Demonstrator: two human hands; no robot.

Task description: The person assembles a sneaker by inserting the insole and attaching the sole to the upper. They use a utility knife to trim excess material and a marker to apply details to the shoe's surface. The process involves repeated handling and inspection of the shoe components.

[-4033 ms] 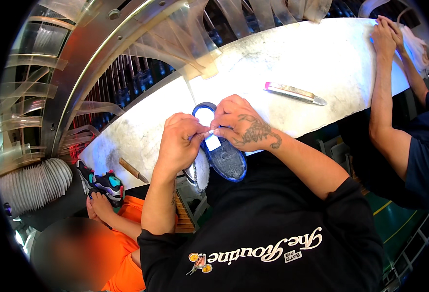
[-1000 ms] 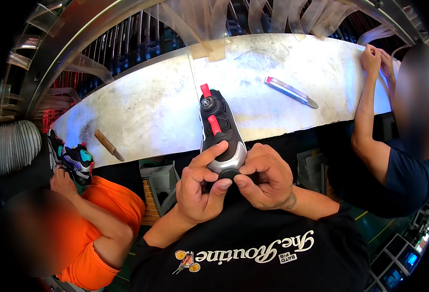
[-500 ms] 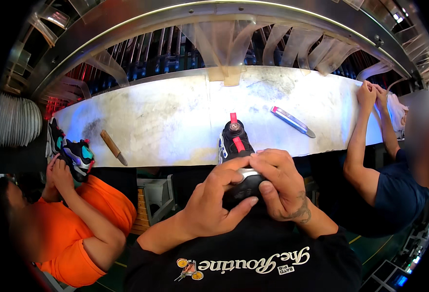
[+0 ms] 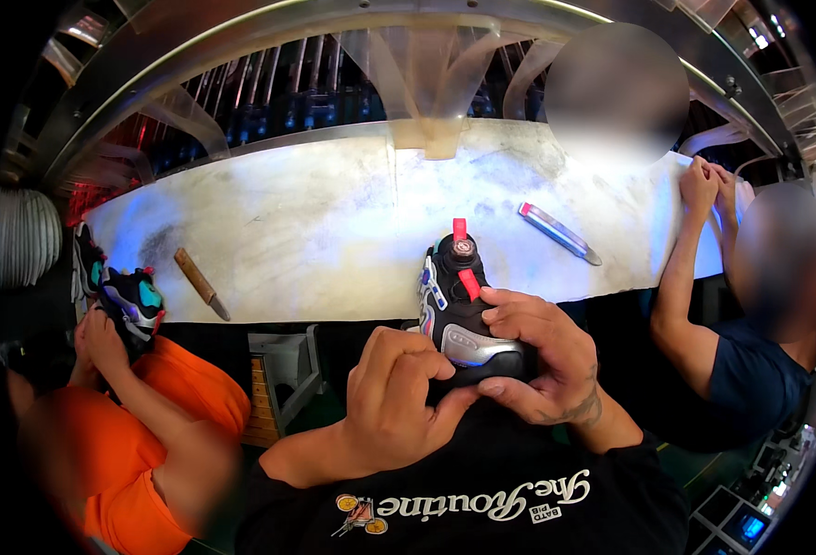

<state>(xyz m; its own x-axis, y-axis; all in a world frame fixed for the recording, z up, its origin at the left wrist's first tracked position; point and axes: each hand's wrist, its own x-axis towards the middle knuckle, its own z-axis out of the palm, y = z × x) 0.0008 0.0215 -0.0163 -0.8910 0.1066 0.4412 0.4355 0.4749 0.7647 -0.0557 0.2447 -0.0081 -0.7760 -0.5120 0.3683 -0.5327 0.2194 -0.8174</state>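
A black sneaker point(image 4: 463, 319) with red pull tabs, a silver toe panel and a blue-and-white side piece is held in front of my chest, toe toward me. My right hand point(image 4: 546, 356) grips it along the right side of the toe, thumb at the toe's near end. With curled fingers, my left hand point(image 4: 397, 393) pinches the left edge of the toe, its thumb reaching under the front. Whether it also holds something small between the fingertips is hidden. The heel end points at the worktable.
On the pale worktable point(image 4: 315, 194) lie a wooden-handled knife point(image 4: 202, 283) at left and a blue-handled blade point(image 4: 560, 233) at right. A co-worker in orange point(image 4: 186, 388) handles sneakers at left; another in dark blue point(image 4: 704, 361) works at right. Clear plastic strips point(image 4: 440, 83) hang behind.
The sneaker has turned and tilted, so its silver toe panel and left side show more. My hands have moved apart; the right has slid to the side of the toe.
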